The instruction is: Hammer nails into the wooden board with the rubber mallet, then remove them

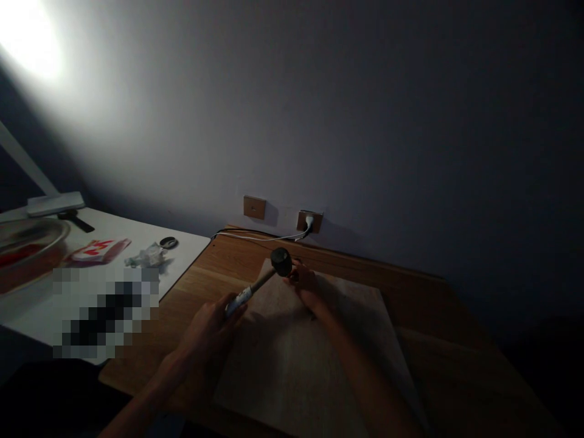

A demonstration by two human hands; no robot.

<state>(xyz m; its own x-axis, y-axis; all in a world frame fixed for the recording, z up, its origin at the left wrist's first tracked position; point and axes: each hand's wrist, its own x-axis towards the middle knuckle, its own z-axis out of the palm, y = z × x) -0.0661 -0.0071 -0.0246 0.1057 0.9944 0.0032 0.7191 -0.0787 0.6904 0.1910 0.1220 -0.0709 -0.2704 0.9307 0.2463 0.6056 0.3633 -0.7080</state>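
A mallet with a dark head (281, 261) and a wooden handle is raised at a tilt above a flat wooden board (292, 377). My left hand (219, 319) is closed around the pale, wrapped lower end of its handle. Right beside the mallet head is my right hand (305, 283), fingers curled. Whether they touch the head or pinch something small is hidden in the shadow. A tiny dark piece (312, 317) shows by my right wrist, too dim to name.
The board lies on a wooden table (182, 316) against a wall with a plugged-in socket (310, 221) and cables (255, 236). On the white table (182, 249) at left are a clear bowl (55, 234), a red-marked packet (98, 250), crumpled plastic (148, 255) and a round dark-rimmed item (168, 243).
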